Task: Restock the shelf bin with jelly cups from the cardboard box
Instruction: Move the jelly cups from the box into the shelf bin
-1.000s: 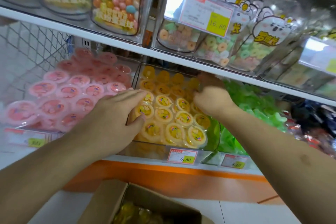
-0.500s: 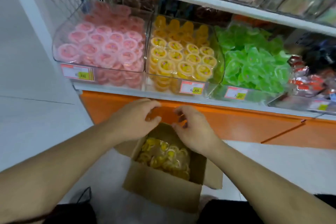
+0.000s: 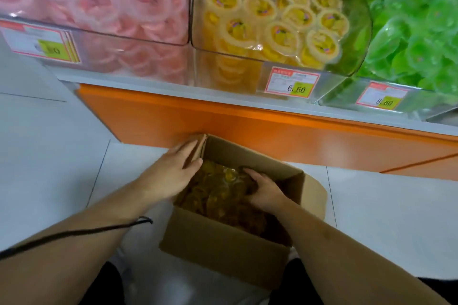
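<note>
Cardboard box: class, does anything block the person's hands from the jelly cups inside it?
Nothing visible does. The cardboard box is open; the right hand rests on the yellow jelly cups, and the left hand is at the box's left flap.

An open cardboard box (image 3: 223,242) sits on the pale floor (image 3: 396,205) against the orange shelf base (image 3: 272,131), with yellow jelly cups (image 3: 218,188) inside. The left hand (image 3: 171,176) rests at the box's left edge with fingers straight; the right hand (image 3: 265,188) is down among the cups, fingers curled on them. Above stand clear bins: pink (image 3: 99,2), yellow (image 3: 277,15) and green (image 3: 416,27), with price tags.
</note>
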Motion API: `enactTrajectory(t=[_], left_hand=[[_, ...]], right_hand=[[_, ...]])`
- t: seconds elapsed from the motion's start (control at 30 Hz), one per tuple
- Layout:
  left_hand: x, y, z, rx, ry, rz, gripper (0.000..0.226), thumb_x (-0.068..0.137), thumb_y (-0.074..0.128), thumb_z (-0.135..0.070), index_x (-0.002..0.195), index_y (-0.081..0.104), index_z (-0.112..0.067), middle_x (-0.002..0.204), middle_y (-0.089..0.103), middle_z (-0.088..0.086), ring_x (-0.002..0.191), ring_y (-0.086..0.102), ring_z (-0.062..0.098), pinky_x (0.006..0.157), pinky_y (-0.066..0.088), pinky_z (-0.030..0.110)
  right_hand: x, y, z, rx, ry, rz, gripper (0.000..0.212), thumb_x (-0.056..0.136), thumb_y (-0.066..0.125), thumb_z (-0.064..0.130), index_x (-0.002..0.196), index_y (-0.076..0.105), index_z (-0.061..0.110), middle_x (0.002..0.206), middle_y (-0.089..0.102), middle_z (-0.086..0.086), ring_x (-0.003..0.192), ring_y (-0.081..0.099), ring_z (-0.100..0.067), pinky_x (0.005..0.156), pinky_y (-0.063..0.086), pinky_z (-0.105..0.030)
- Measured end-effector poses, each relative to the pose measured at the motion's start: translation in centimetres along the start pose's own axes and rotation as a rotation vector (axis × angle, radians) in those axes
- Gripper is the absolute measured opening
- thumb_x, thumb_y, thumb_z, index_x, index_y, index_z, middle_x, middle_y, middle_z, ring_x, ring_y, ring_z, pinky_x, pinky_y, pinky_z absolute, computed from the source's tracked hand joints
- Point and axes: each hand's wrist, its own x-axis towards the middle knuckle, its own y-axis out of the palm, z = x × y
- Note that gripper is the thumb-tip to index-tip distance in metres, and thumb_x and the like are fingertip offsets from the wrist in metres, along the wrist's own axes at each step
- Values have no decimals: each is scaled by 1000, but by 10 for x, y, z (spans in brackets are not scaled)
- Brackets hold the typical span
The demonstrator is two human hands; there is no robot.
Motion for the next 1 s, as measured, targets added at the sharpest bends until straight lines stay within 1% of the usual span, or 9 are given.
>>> enactTrajectory(t=[0.17, 0.23, 0.33, 0.43, 0.53, 0.67, 0.77, 0.9, 1.0], left_hand=[[9, 12, 21, -143, 12, -29, 57, 107, 30, -56, 162, 17, -47, 167, 22, -22, 151, 26, 7, 126, 23, 36], [9, 17, 23, -178, 13, -48, 52, 109, 29, -52, 159, 17, -53, 156, 23, -32, 142, 26, -3, 120, 22, 26], [11, 25, 20, -189, 17, -71, 51, 110, 27, -50, 159, 15, -51, 157, 29, -26, 134, 24, -7, 114, 20, 23], [12, 30, 20, -202, 0, -76, 52, 111, 26, -48, 162, 17, -45, 162, 30, -21, 134, 23, -8, 113, 19, 22], [13, 31, 23, -204, 8, -79, 54, 111, 27, -50, 163, 17, -42, 166, 29, -18, 145, 27, -2, 116, 21, 25], [14, 29, 25, -194, 26, -72, 52, 111, 27, -50, 162, 18, -45, 165, 30, -20, 149, 30, 4, 115, 25, 25], [10, 26, 21, -212, 24, -69, 51, 111, 29, -49, 161, 18, -47, 165, 30, -20, 146, 29, 0, 114, 24, 24], [4, 17, 14, -185, -2, -51, 51, 111, 31, -49, 160, 20, -49, 166, 31, -15, 148, 33, 9, 115, 27, 28], [1, 3, 8, -85, -54, -13, 53, 110, 34, -51, 161, 23, -45, 167, 31, -9, 151, 34, 20, 122, 31, 41]], right_hand=[[38, 30, -14, -28, 89, 28, 107, 73, 78, 69, 159, 13, 59, 172, 8, 0, 154, 21, -40, 125, 27, -58], [44, 39, -14, -68, 88, 2, 105, 77, 79, 65, 159, 14, 55, 171, 13, -3, 154, 20, -40, 126, 18, -59], [56, 42, -10, -155, 69, -1, 98, 83, 74, 62, 160, 14, 51, 170, 15, -2, 154, 21, -38, 125, 19, -59], [67, 46, -8, -212, 25, -15, 90, 79, 72, 67, 155, 29, 46, 159, 34, -1, 147, 39, -29, 117, 38, -48], [67, 47, -10, -43, 49, -44, 72, 85, 79, 47, 148, 44, 40, 139, 54, -1, 124, 58, -26, 105, 51, -42], [56, 46, -15, 175, 45, -66, 42, 93, 73, 39, 133, 58, 40, 116, 65, 8, 101, 65, -13, 86, 58, -32], [46, 46, -14, 279, 1, -98, 33, 92, 76, 36, 123, 65, 39, 107, 70, 9, 96, 69, -10, 70, 55, -20], [28, 33, -4, 305, -25, -79, 33, 87, 82, 31, 114, 70, 44, 105, 73, 12, 97, 71, -8, 81, 62, -29], [10, 17, 15, 289, -64, -35, 33, 84, 87, 30, 108, 71, 46, 103, 75, 14, 92, 73, -4, 87, 64, -34]])
